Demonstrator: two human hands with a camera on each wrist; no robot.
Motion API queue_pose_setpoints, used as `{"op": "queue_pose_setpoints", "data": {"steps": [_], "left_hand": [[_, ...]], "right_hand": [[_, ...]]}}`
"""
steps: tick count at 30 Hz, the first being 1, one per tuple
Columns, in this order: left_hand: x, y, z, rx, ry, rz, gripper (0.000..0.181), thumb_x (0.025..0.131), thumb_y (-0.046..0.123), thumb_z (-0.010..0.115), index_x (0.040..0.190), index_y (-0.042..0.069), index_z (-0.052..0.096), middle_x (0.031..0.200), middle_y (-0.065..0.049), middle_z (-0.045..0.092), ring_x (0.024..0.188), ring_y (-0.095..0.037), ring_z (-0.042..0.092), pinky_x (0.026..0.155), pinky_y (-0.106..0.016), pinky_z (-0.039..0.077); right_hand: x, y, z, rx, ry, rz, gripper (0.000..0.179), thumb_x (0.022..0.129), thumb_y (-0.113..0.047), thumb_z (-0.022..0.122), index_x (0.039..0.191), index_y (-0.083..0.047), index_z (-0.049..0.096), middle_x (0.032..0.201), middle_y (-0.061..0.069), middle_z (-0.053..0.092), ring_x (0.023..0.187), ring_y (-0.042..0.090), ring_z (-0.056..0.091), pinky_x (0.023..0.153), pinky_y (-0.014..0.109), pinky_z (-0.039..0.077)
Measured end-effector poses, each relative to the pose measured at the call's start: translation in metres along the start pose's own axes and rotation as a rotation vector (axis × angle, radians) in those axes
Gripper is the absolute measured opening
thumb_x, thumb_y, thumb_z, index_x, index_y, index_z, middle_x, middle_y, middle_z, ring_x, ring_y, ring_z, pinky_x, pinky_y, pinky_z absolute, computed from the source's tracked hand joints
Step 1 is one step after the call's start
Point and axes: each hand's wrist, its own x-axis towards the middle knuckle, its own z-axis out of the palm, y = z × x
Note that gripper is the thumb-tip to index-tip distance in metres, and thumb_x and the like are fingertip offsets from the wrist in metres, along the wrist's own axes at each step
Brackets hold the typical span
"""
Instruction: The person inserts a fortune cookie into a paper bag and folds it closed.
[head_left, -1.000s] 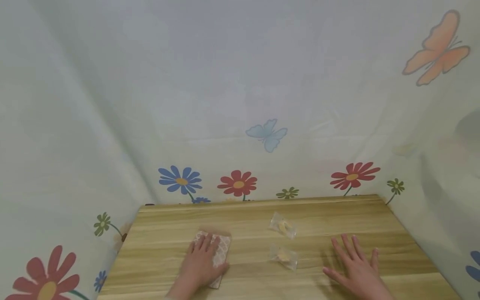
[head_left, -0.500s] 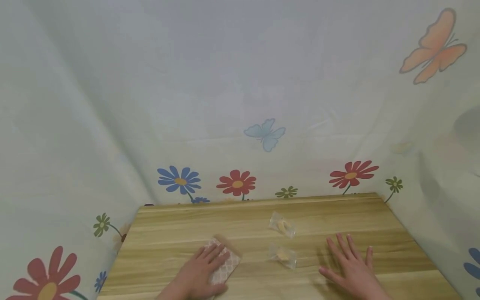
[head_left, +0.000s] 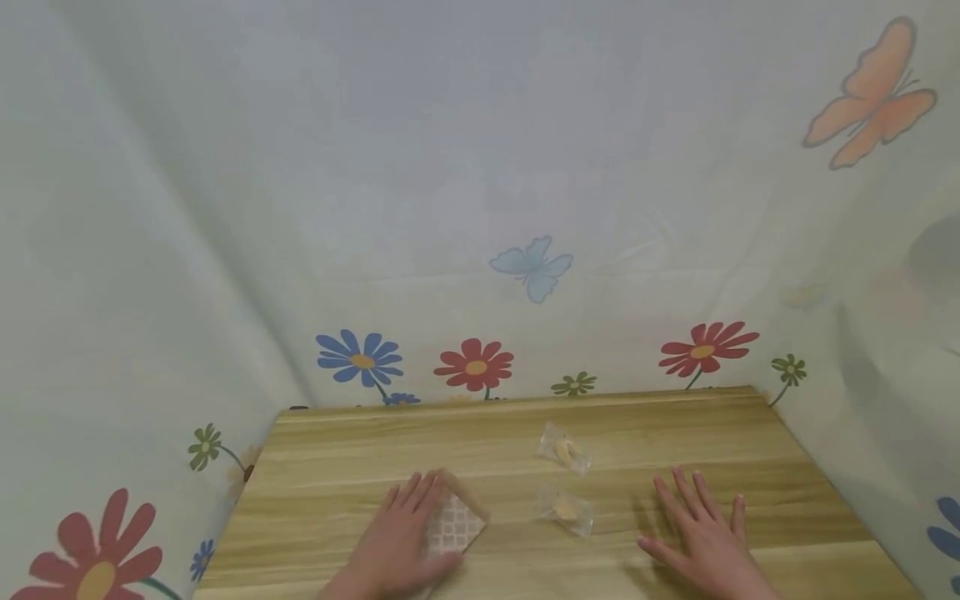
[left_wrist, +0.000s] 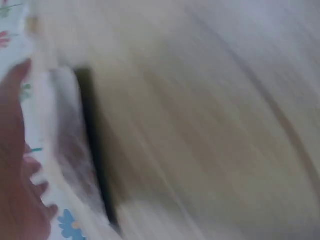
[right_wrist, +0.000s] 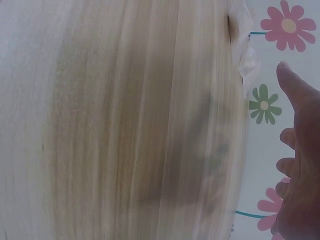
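My left hand [head_left: 397, 533] rests with straight fingers over the left side of a flat, pale, lattice-patterned rectangular piece [head_left: 456, 527] on the table. A plain tan edge shows along its far right side, and part of it is hidden under the palm. In the left wrist view, the blurred piece [left_wrist: 72, 145] has a dark strip along one side, and the hand [left_wrist: 20, 165] lies beside it. My right hand [head_left: 705, 537] is spread over the table's right part, fingers straight and holding nothing. To its left lie two small clear packets, one nearer [head_left: 566, 511] and one farther [head_left: 564, 450], each with something yellowish inside.
The wood-grained table [head_left: 360, 433] meets a pale hanging cloth [head_left: 420, 167] printed with flowers and butterflies at its back and sides. The packets lie between my two hands.
The patterned piece has turned and shifted right under my left hand, its far end now angled to a corner. The left hand slid slightly along. The right hand moved slightly left; the packets stayed.
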Motion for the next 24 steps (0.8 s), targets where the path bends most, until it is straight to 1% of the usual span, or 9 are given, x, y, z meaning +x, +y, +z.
{"op": "queue_pose_setpoints", "data": {"steps": [3,5,8,10,13,18,20,24], "left_hand": [[0.005,0.009,-0.003,-0.031,0.024,-0.169,0.121,0.083,0.084,0.066,0.164,-0.001,0.035,0.170,-0.023,0.035,0.156,-0.046,0.031,0.125,-0.067,0.028],[0.008,0.013,-0.006,-0.051,0.009,-0.269,0.127,0.080,0.086,0.068,0.163,-0.004,0.033,0.170,-0.026,0.032,0.157,-0.048,0.028,0.126,-0.067,0.025],[0.011,0.018,-0.008,-0.051,-0.021,-0.371,0.135,0.076,0.091,0.065,0.164,-0.006,0.032,0.171,-0.027,0.029,0.158,-0.049,0.026,0.127,-0.067,0.022],[0.013,0.019,-0.007,-0.046,-0.032,-0.414,0.139,0.073,0.094,0.064,0.163,-0.006,0.032,0.171,-0.028,0.028,0.158,-0.049,0.025,0.128,-0.066,0.021],[0.015,0.021,-0.005,-0.041,-0.031,-0.439,0.144,0.068,0.097,0.066,0.162,-0.007,0.034,0.169,-0.030,0.030,0.157,-0.049,0.028,0.127,-0.067,0.023],[0.016,0.024,-0.001,-0.067,-0.029,-0.429,0.151,0.059,0.097,0.072,0.161,-0.008,0.035,0.167,-0.030,0.034,0.156,-0.049,0.030,0.126,-0.067,0.025],[0.016,0.025,-0.002,-0.070,-0.039,-0.422,0.152,0.058,0.095,0.075,0.161,-0.009,0.034,0.167,-0.031,0.034,0.156,-0.049,0.030,0.127,-0.067,0.024],[0.015,0.028,-0.009,-0.067,-0.050,-0.413,0.153,0.055,0.090,0.082,0.159,-0.011,0.035,0.166,-0.033,0.034,0.155,-0.050,0.030,0.126,-0.067,0.024]], "right_hand": [[0.000,-0.001,0.001,0.002,0.008,-0.011,0.093,0.091,-0.064,0.074,0.159,-0.007,0.048,0.169,0.025,0.032,0.157,0.053,0.020,0.111,0.091,-0.003],[0.000,-0.001,0.002,0.006,0.007,-0.016,0.092,0.091,-0.064,0.074,0.160,-0.007,0.048,0.169,0.025,0.032,0.157,0.054,0.020,0.111,0.091,-0.004],[0.000,-0.003,0.004,0.010,0.004,-0.023,0.092,0.092,-0.063,0.074,0.160,-0.008,0.047,0.169,0.025,0.032,0.156,0.054,0.022,0.112,0.090,-0.004],[0.000,-0.003,0.004,0.008,0.002,-0.024,0.092,0.092,-0.063,0.074,0.161,-0.008,0.047,0.170,0.025,0.032,0.156,0.054,0.023,0.112,0.090,-0.004],[-0.001,-0.003,0.003,0.014,0.010,-0.026,0.091,0.091,-0.063,0.075,0.159,-0.008,0.049,0.168,0.025,0.034,0.154,0.055,0.025,0.112,0.091,-0.002],[0.000,-0.002,0.001,0.026,0.003,-0.013,0.091,0.090,-0.062,0.076,0.157,-0.006,0.051,0.167,0.027,0.035,0.153,0.056,0.027,0.111,0.091,0.001],[0.000,-0.001,0.000,0.026,-0.009,-0.007,0.092,0.090,-0.062,0.076,0.158,-0.006,0.051,0.167,0.027,0.035,0.153,0.056,0.027,0.111,0.092,0.001],[0.001,-0.001,-0.002,0.025,-0.018,-0.006,0.092,0.089,-0.063,0.077,0.157,-0.006,0.052,0.167,0.028,0.035,0.152,0.058,0.027,0.110,0.092,0.004]]}}
